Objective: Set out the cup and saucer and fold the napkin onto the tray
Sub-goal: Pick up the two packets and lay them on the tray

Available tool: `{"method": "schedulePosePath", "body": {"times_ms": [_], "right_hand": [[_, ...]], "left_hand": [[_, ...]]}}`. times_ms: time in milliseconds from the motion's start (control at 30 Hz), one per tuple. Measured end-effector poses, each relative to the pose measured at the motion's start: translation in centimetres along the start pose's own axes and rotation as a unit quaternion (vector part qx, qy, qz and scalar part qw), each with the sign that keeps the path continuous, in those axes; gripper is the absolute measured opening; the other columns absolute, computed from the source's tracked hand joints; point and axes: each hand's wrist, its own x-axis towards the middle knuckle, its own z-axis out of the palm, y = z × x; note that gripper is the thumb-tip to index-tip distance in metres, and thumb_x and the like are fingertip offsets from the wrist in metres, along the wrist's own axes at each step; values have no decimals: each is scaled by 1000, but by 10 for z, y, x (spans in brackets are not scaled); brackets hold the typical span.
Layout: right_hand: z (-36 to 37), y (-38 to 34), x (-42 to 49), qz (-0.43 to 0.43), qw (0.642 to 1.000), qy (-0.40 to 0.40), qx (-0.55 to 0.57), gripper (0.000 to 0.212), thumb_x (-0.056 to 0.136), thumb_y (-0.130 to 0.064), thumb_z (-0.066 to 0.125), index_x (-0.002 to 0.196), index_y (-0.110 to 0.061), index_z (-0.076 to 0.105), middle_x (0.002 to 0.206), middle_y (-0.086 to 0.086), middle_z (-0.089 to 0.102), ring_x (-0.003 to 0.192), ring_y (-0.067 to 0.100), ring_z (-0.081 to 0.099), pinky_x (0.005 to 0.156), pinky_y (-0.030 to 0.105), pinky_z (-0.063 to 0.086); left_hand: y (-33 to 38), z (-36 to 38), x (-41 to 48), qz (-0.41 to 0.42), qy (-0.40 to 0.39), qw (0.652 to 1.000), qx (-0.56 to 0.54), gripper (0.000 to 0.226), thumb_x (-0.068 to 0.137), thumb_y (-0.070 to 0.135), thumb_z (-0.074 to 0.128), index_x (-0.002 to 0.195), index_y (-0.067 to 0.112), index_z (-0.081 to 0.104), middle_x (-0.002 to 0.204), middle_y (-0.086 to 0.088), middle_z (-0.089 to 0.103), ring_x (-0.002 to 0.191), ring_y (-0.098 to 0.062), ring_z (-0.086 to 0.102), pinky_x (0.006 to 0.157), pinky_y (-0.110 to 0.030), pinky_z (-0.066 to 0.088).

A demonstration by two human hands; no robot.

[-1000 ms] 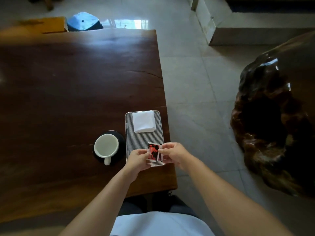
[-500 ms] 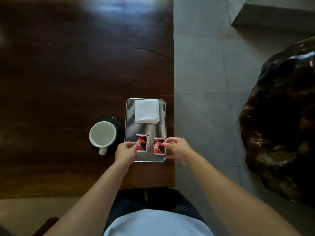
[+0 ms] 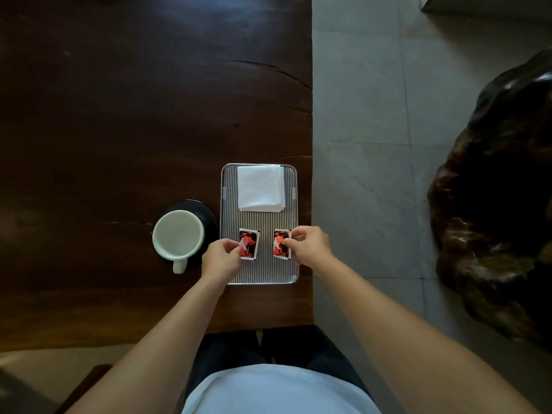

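A ribbed metal tray (image 3: 259,271) lies near the table's right edge. A folded white napkin (image 3: 260,187) rests on its far half. Left of the tray a white cup (image 3: 178,234) stands on a dark saucer (image 3: 209,215), handle pointing towards me. On the tray's near half lie two red-and-black packets. My left hand (image 3: 220,258) pinches the left packet (image 3: 249,245) at its left edge. My right hand (image 3: 310,245) pinches the right packet (image 3: 280,245) at its right edge.
The dark wooden table (image 3: 119,115) ends just right of the tray, with grey floor tiles (image 3: 367,144) beyond. A large glossy dark wooden mass (image 3: 501,204) stands on the floor at the far right. My legs and light shirt fill the bottom.
The two packets, held together a second ago, have been drawn apart and now lie side by side on the tray. The camera has tipped further down over the table.
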Motion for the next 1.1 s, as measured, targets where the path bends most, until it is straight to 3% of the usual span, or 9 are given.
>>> {"method": "schedulePosePath", "body": {"times_ms": [100, 233, 333, 433, 633, 800, 1000, 1100], "right_hand": [[3, -1, 1, -30, 997, 19, -71, 9, 92, -24, 72, 87, -16, 70, 92, 3, 68, 84, 22, 69, 72, 37, 61], [3, -1, 0, -54, 992, 37, -110, 9, 92, -20, 72, 87, -14, 67, 89, 1, 64, 83, 17, 62, 59, 20, 44], [6, 1, 1, -60, 990, 49, -121, 10, 92, -20, 73, 90, -14, 65, 92, 4, 66, 83, 18, 65, 68, 30, 55], [8, 5, 3, -60, 986, 61, -146, 15, 91, -23, 74, 88, -15, 62, 89, 5, 65, 81, 21, 65, 74, 40, 61], [6, 6, -4, -95, 975, 69, -188, 19, 93, -24, 71, 89, -15, 55, 87, 4, 63, 79, 21, 64, 70, 41, 60], [3, 5, -8, -135, 963, 77, -219, 17, 93, -21, 72, 91, -14, 56, 90, 5, 65, 81, 22, 65, 70, 41, 61], [16, 8, -9, -215, 937, 22, -273, 15, 93, -7, 66, 106, -8, 59, 107, 5, 50, 95, 25, 58, 77, 42, 58], [21, 13, -8, -235, 920, 3, -312, 34, 92, -8, 67, 125, -7, 57, 121, 9, 48, 106, 27, 53, 85, 42, 56]], "left_hand": [[-2, -1, 2, -2, 2, 1000, 23, 17, 97, 28, 64, 106, 17, 74, 102, -3, 73, 98, -24, 68, 90, -46, 57], [-7, -1, 1, 1, 25, 997, 69, 19, 98, 27, 63, 109, 16, 73, 106, -4, 72, 96, -20, 64, 84, -38, 54], [-5, 0, -2, 13, 41, 993, 107, 20, 98, 28, 63, 111, 16, 72, 106, -5, 71, 92, -18, 61, 77, -33, 47], [-3, 0, -5, 32, 61, 986, 154, 18, 96, 32, 63, 106, 20, 71, 100, -4, 71, 94, -23, 65, 75, -34, 50], [2, 0, -9, 66, 74, 965, 242, 20, 96, 38, 62, 101, 19, 67, 94, -6, 69, 89, -27, 65, 73, -37, 54], [14, -3, -18, 128, 73, 940, 307, 26, 93, 37, 68, 102, 14, 62, 95, -9, 67, 89, -30, 65, 66, -37, 47], [12, 5, -21, 212, 39, 929, 302, 46, 85, 21, 78, 127, 18, 59, 113, -4, 56, 98, -25, 62, 78, -35, 53], [5, 8, -18, 228, 51, 925, 300, 51, 85, 16, 76, 133, 22, 58, 116, -6, 54, 98, -26, 62, 80, -37, 57]]}}
